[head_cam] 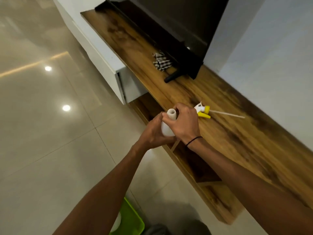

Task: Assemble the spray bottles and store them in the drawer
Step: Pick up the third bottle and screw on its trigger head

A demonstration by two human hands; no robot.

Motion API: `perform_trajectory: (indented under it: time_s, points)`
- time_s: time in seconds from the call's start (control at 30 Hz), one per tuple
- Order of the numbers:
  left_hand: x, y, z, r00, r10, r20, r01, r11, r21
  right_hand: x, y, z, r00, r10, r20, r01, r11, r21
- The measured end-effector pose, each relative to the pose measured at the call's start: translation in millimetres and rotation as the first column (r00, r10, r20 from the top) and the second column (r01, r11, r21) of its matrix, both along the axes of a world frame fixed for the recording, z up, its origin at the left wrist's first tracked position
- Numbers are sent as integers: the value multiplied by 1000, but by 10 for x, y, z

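**Two hands hold the open bottle, the spray top waits close by**

Head view: Both hands meet near the middle of the picture, at the front edge of the wooden bench (237, 141). The white bottle (167, 128) sits between them with its open neck pointing up. The left hand (152, 133) wraps its fingers round the fat bottom part. The right hand (184, 124) curls over the top part, with a fingertip and thumb pinching by the neck. The yellow and white spray top (203, 111) lies on the bench just beside the right hand, at about 2 o'clock from it. Its thin tube points away toward 3 o'clock. A white drawer (122, 78) juts out of the unit at about 11 o'clock from the hands.

To do this step well, I think the left hand should keep the bottle straight and steady. The right hand can then let go, pick up the spray top, slide the tube down the neck first, and twist the yellow ring until it is tight.

Some things are hard to see. The hands hide most of the bottle. I cannot see inside the drawer. A green tub (132, 219) at 6 o'clock is cut off, with something white inside that I cannot name. A checked cloth (160, 61) lies near a dark screen (186, 22) at 12 o'clock.
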State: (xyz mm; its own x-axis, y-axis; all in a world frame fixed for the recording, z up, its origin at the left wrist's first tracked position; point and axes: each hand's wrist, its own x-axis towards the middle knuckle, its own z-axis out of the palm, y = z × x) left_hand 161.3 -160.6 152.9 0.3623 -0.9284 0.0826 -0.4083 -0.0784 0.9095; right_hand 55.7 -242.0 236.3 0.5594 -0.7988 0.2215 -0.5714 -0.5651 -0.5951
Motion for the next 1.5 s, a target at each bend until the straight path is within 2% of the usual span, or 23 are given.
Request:
perform_trajectory:
  time_s: [0.17, 0.33, 0.47, 0.67, 0.73, 0.8, 0.9, 1.0, 1.1, 1.23, 1.3, 1.5]
  points:
    - [68, -214, 188, 993, 55, 105, -42, 991, -129, 55, -330, 234, 995, 75, 60, -75, 997, -11]
    - [-83, -354, 284, 988, 152, 15, -145, 967, -208, -19, -453, 447, 984, 156, 87, -154, 988, -29]
    - [-304, -554, 359, 985, 170, -40, -175, 968, -182, -178, -613, 557, 983, 171, 67, -171, 985, -9]
    - [-556, -825, 401, 992, 112, -55, -120, 978, -170, -623, -1032, 560, 935, 350, 57, -354, 927, 125]
    - [-604, -894, 385, 996, 84, -43, -91, 978, -189, -750, -1164, 551, 910, 403, 103, -415, 892, 181]
    - [-673, -952, 353, 998, 56, -25, -60, 980, -189, -866, -1288, 516, 885, 408, 223, -454, 861, 228]
    - [-774, -1052, 298, 999, 16, 40, -9, 988, -151, -991, -1515, 412, 880, 299, 369, -412, 867, 280]
    - [-877, -1158, 273, 989, -30, 142, 47, 992, -120, -1042, -1720, 269, 945, 212, 250, -272, 933, 238]
    - [-951, -1217, 243, 970, -96, 223, 122, 987, -107, -1029, -1920, 170, 960, 278, 9, -275, 941, 199]
    - [-1007, -1204, 203, 956, -126, 264, 158, 982, -102, -1017, -2083, 111, 825, 492, -278, -433, 866, 250]
    - [-1002, -1214, 217, 953, -134, 271, 165, 982, -95, -1032, -2127, 89, 777, 535, -333, -463, 843, 273]
    - [-940, -1270, 277, 966, -93, 241, 121, 987, -107, -1052, -2151, 8, 705, 573, -418, -464, 819, 338]
